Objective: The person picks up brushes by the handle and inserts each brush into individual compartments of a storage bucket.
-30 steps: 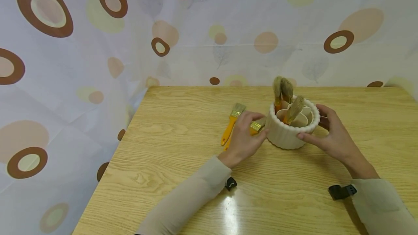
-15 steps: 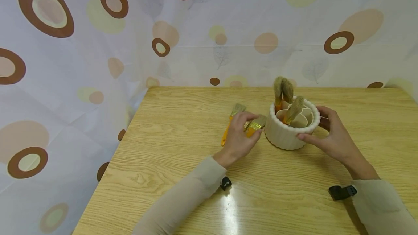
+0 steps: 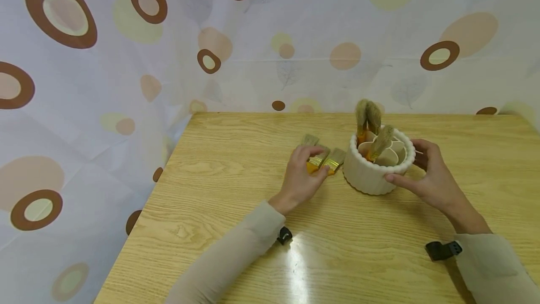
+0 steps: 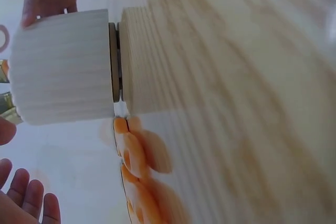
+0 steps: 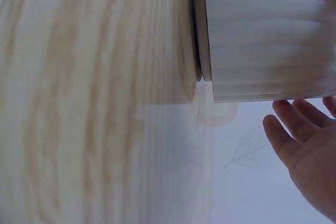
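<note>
A round white holder with a beaded rim and petal-shaped compartments stands on the table, turntable-like base visible in the left wrist view. My right hand grips its right side, thumb in front and fingers behind. Three paintbrushes stand in it bristles up: a front brush leaning right and two rear brushes close together. Left of the holder, three more paintbrushes lie on the table, their orange handles partly hidden by my left hand. That hand hovers over them, fingers apart and relaxed, holding nothing.
The wood-grain table ends at the back against a white patterned curtain, which also hangs along the left side. Black straps sit at both wrists, below the sleeve cuffs.
My left hand has drawn away from the holder, moving left and slightly down over the lying paintbrushes. My right hand and the holder have stayed in place.
</note>
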A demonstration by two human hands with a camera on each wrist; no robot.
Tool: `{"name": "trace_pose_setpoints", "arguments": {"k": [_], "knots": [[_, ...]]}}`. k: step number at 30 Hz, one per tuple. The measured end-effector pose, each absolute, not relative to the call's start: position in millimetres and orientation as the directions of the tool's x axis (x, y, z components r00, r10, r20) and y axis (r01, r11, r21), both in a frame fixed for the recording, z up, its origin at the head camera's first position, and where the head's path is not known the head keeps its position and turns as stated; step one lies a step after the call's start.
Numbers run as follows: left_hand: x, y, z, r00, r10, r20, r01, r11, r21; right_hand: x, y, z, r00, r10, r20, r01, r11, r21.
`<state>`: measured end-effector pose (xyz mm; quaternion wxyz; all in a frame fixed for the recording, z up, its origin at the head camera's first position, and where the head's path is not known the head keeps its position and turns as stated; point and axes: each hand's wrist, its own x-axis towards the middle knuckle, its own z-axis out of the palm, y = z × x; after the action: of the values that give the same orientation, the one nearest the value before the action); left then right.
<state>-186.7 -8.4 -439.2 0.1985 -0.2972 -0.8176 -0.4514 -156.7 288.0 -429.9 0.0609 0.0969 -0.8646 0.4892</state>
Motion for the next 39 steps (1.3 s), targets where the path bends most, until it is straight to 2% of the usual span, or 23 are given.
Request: {"name": "trace_pose_setpoints", "arguments": {"k": [15, 23, 32, 39], "knots": [[-193, -28, -439, -0.78, 0.302, 0.549, 0.623, 0.457, 0.635, -154, 285, -427, -0.976, -0.088, 0.2, -0.216, 0.528, -0.822], [-198, -36, -436, -0.776, 0.305, 0.552, 0.628, 0.454, 0.632, -154, 287, -431, -0.968, -0.087, 0.236, -0.246, 0.532, -0.81], [-201, -43, -437, -0.802, 0.304, 0.514, 0.595, 0.487, 0.639, -155, 287, -431, -0.971, -0.1, 0.219, -0.239, 0.516, -0.822], [-207, -50, -442, -0.795, 0.309, 0.522, 0.601, 0.518, 0.609, -157, 289, -433, -0.968, -0.112, 0.224, -0.25, 0.505, -0.826]]}}
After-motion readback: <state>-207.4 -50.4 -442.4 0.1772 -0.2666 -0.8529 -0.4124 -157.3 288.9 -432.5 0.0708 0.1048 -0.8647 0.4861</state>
